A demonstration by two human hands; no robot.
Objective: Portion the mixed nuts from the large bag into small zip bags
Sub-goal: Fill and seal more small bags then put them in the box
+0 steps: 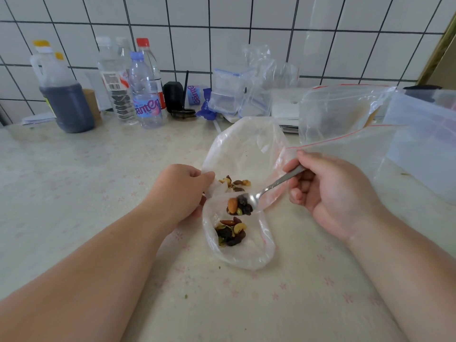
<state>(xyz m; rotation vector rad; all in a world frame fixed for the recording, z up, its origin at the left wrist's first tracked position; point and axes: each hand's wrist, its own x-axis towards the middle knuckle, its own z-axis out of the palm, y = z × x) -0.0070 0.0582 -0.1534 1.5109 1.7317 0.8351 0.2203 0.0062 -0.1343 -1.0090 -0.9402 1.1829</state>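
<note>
A large clear bag [246, 146] lies open on the table with a few mixed nuts [234, 181] left near its mouth. In front of it a small zip bag [261, 248] stands open and holds a little heap of nuts and raisins [230, 233]. My left hand [183, 191] pinches the edges of both bags at their left side. My right hand [330, 191] grips a metal spoon [269, 187] by its handle. The spoon's bowl carries an almond and raisins [239, 206] right over the small bag's mouth.
Along the tiled wall stand a dark sauce jug [65, 104], several water bottles [145, 95], a black jar [174, 96] and a pile of clear zip bags [237, 95]. A larger red-zip bag [345, 112] and a translucent plastic box [424, 139] sit at the right.
</note>
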